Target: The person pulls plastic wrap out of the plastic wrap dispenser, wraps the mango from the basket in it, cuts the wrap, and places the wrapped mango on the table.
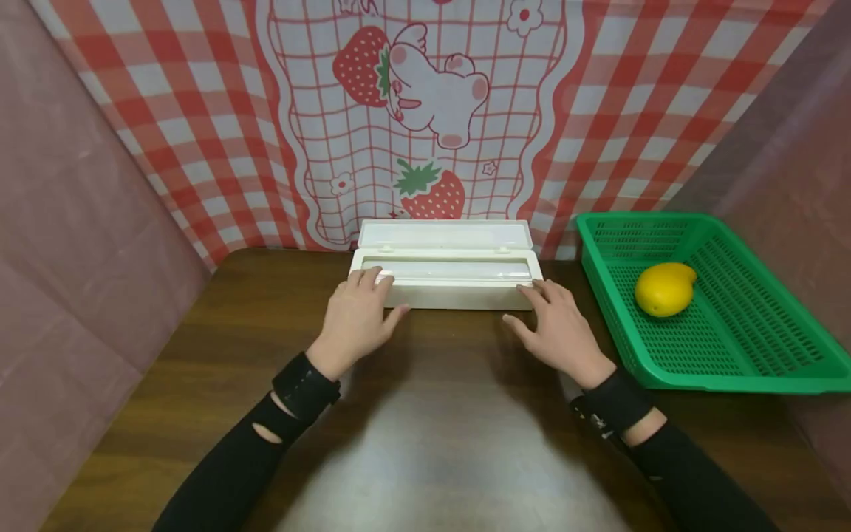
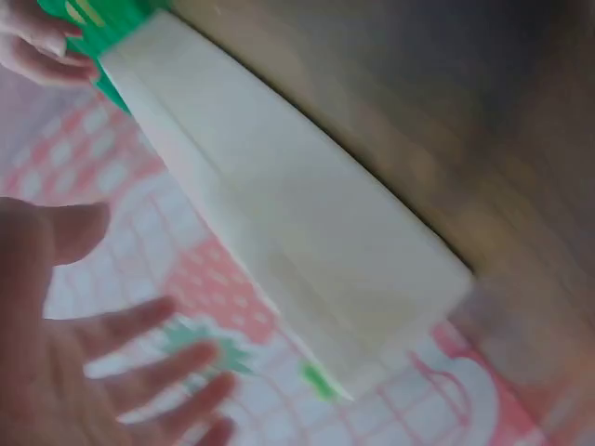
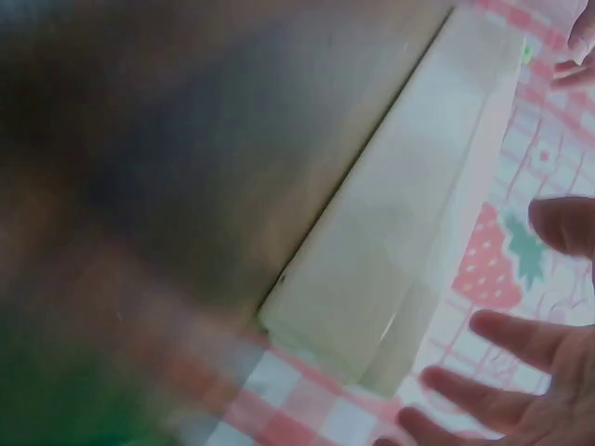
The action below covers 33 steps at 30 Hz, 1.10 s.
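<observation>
A long white box, which looks like a cling film dispenser, lies on the table at the foot of the backdrop. Its lid is raised at the back, and a pale roll shows in the slot. My left hand is at the box's left end, fingers reaching over the front edge. At the opposite end is my right hand, fingertips by the front corner. Both wrist views show spread fingers beside the box: left hand, right hand. Neither hand grips anything.
A green plastic basket stands on the right with a yellow lemon-like fruit in it. Behind the box hangs a red-and-white checked cloth with strawberries. Pinkish cloths flank the brown wooden table.
</observation>
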Each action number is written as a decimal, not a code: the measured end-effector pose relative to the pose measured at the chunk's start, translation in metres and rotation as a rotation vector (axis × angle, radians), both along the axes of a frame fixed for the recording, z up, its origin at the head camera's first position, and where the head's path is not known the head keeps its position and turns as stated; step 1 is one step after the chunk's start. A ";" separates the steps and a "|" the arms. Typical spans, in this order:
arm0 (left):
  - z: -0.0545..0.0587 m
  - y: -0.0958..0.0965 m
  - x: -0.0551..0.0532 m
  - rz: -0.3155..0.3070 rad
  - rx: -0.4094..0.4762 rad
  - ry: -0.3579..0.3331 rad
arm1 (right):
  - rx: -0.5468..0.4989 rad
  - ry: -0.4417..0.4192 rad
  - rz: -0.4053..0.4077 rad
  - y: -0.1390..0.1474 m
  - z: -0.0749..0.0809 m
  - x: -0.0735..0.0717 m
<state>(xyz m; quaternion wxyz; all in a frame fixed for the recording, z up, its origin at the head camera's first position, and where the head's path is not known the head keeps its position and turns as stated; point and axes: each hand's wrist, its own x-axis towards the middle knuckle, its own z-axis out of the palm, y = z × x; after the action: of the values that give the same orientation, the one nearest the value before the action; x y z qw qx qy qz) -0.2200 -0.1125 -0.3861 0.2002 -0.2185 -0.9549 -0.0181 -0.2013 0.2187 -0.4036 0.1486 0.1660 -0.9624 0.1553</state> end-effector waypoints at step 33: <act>-0.005 -0.025 -0.092 -0.041 0.253 -0.222 | -0.012 0.090 0.019 0.002 0.003 -0.092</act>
<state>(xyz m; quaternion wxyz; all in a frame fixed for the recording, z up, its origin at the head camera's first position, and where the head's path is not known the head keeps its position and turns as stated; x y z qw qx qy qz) -0.3117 -0.1374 -0.3915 0.1187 -0.2077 -0.9566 -0.1664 -0.2936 0.2211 -0.4004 0.1914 0.1812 -0.9521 0.1548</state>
